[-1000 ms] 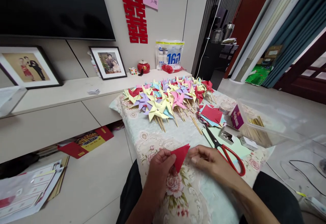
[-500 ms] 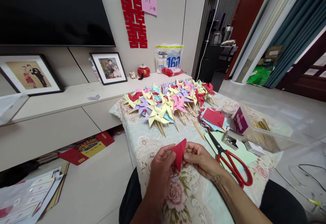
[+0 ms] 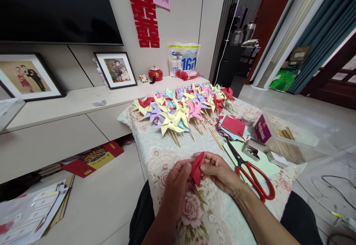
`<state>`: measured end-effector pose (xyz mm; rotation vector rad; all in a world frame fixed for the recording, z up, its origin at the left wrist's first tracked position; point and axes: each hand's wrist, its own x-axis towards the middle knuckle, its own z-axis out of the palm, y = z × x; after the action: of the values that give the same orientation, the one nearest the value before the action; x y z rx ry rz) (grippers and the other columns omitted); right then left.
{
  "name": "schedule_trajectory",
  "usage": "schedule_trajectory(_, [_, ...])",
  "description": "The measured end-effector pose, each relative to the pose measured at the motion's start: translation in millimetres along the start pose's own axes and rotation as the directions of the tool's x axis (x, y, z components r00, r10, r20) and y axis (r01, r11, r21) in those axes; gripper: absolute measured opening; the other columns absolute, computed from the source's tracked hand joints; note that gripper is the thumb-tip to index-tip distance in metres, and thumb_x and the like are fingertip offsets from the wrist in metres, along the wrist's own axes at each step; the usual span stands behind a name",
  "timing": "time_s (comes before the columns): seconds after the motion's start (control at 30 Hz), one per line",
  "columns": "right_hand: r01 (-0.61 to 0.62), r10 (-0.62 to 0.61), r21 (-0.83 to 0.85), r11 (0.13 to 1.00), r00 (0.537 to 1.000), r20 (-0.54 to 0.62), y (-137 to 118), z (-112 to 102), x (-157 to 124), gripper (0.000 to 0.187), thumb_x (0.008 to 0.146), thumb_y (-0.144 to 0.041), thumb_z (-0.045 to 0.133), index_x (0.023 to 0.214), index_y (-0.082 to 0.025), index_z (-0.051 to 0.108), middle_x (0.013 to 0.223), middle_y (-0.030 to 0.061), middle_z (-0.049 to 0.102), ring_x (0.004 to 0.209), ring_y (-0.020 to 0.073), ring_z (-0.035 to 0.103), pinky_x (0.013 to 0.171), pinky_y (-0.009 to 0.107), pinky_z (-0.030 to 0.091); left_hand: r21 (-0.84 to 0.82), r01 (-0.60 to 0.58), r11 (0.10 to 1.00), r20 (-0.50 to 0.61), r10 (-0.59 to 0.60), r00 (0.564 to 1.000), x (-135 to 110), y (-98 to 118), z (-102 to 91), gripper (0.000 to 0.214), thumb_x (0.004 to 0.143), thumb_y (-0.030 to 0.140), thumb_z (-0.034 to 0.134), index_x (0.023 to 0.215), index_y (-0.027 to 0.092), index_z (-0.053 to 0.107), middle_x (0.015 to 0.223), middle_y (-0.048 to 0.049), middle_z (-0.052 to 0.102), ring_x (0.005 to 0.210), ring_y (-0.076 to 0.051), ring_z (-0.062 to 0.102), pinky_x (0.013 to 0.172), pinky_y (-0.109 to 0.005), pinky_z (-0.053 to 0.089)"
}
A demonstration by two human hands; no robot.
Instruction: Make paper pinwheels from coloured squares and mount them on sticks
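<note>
- The left hand is closed on the red paper piece, with thumb and fingers pinching its lower left edge.
- The right hand is closed on the same piece and pinches its upper right edge.
- The red paper piece is held in the air just above the near end of the tabletop. It is folded to a rough triangle with the point down.
- The step in hand appears to be a fold. For a clean result, the edges should line up before any pressure is applied, and both pinches should sit close to the fold line so the sheet cannot slip.
- The red scissors lie just right of the right hand, so the elbow needs clearance.
- A stack of cut squares and the finished pinwheels lie farther across the tabletop.
</note>
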<state>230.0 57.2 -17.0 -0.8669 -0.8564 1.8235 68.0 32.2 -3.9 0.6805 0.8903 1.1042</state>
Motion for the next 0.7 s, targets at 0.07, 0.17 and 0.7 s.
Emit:
schedule_trajectory(0.07, [-0.008, 0.009, 0.011, 1.0, 1.0, -0.028, -1, 1, 0, 0.05, 0.064, -0.02, 0.09, 0.11, -0.016, 0.07, 0.081, 0.0008, 0.072, 0.061, 0.0103, 0.061, 0.059, 0.022, 0.047, 0.037, -0.007, 0.999, 0.003, 0.007, 1.0, 0, -2, -2.3, 0.045, 0.077, 0.047, 0.073, 0.107, 0.016, 0.063, 0.071, -0.001, 0.067, 0.057, -0.015, 0.056, 0.048, -0.025, 0.046])
schedule_trajectory(0.17, [-0.01, 0.01, 0.006, 1.0, 0.999, -0.046, -2, 3, 0, 0.048, 0.063, -0.014, 0.086, 0.109, -0.015, 0.07, 0.08, 0.0011, 0.072, 0.06, 0.0101, 0.06, 0.056, 0.022, 0.044, 0.157, -0.011, 0.988, 0.018, 0.008, 1.0, 2, -6, -4.6, 0.048, 0.069, 0.033, 0.079, 0.11, 0.015, 0.06, 0.076, -0.0011, 0.068, 0.055, -0.014, 0.056, 0.046, -0.025, 0.046])
schedule_trajectory(0.7, [0.028, -0.029, -0.004, 1.0, 0.989, -0.143, 0, 5, -1, 0.045, 0.062, -0.017, 0.085, 0.105, -0.016, 0.071, 0.082, -0.0005, 0.068, 0.055, 0.0077, 0.055, 0.052, 0.023, 0.04, 0.165, 0.0, 0.986, -0.008, 0.002, 1.0, -1, -5, -3.2, 0.056, 0.078, 0.026, 0.063, 0.131, 0.014, 0.05, 0.09, -0.0061, 0.072, 0.059, -0.016, 0.06, 0.054, -0.029, 0.05])
